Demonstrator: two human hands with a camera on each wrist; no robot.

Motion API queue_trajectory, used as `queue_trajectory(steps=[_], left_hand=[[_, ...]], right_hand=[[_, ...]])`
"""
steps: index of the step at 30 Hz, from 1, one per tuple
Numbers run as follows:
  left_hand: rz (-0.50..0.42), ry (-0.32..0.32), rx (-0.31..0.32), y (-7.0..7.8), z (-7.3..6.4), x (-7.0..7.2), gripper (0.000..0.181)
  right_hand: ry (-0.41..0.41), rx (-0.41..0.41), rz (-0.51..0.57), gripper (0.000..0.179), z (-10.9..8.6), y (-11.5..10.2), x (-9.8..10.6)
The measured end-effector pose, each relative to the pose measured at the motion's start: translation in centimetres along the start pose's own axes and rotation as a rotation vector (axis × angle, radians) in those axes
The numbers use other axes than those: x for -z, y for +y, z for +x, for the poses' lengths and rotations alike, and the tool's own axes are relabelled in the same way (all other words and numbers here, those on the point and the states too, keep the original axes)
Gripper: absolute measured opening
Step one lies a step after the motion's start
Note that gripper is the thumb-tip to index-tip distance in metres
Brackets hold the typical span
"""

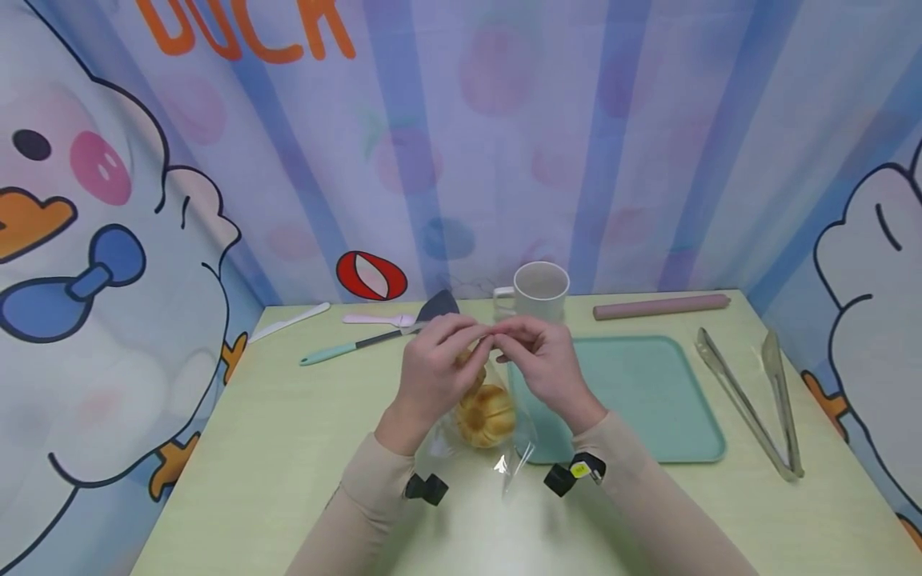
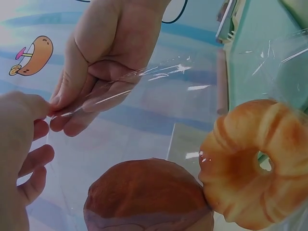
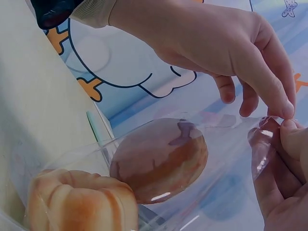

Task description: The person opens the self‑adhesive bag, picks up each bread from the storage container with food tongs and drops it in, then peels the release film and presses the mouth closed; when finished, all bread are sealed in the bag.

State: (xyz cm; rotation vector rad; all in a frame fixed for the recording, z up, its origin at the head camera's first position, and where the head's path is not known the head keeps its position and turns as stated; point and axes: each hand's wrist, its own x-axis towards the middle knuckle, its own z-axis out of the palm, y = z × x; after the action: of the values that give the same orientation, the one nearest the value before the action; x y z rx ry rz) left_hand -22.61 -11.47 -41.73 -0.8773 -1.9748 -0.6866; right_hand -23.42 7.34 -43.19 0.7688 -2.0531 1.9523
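A clear plastic bag (image 1: 522, 436) hangs between my hands, holding two breads. One is a golden, fluted ring-shaped bread (image 1: 486, 416) with a hole in its middle. Against it inside the bag lies a rounder, darker brown bun (image 2: 147, 192), mostly covered by my left hand in the head view. My left hand (image 1: 439, 368) pinches the bag's top edge between thumb and fingertips. Right beside it, my right hand (image 1: 543, 368) pinches the same edge, so the fingertips of both hands meet. Below them, the film fans out around the breads.
A mint tray (image 1: 641, 400) lies right of the bag, with metal tongs (image 1: 752, 416) beyond it. Along the back are a white mug (image 1: 543, 292), a mauve rod (image 1: 663, 306), a dark-headed spatula (image 1: 438, 306), a pink fork (image 1: 370, 319) and a white knife (image 1: 288, 322).
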Motion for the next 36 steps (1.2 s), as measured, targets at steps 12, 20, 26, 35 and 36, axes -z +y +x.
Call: queue_trajectory(steps=[12, 20, 26, 35, 36], left_hand=[[0.233, 0.000, -0.130, 0.6, 0.7, 0.2, 0.016], [0.276, 0.046, -0.166, 0.7, 1.1, -0.1, 0.007], [0.252, 0.058, -0.156, 0.7, 1.3, -0.2, 0.009], [0.290, -0.003, -0.128, 0.6, 1.5, -0.4, 0.008], [0.299, -0.022, -0.123, 0.5, 1.5, -0.4, 0.007]], right_hand=[[-0.004, 0.032, -0.126, 0.016, 0.0, -0.4, 0.1], [0.001, 0.044, -0.176, 0.017, -0.1, -0.9, -0.2], [0.008, 0.044, -0.193, 0.016, -0.3, -1.0, -0.5], [-0.003, 0.097, -0.207, 0.015, -0.2, -0.7, -0.7], [-0.006, 0.101, -0.207, 0.016, -0.3, -0.7, -0.7]])
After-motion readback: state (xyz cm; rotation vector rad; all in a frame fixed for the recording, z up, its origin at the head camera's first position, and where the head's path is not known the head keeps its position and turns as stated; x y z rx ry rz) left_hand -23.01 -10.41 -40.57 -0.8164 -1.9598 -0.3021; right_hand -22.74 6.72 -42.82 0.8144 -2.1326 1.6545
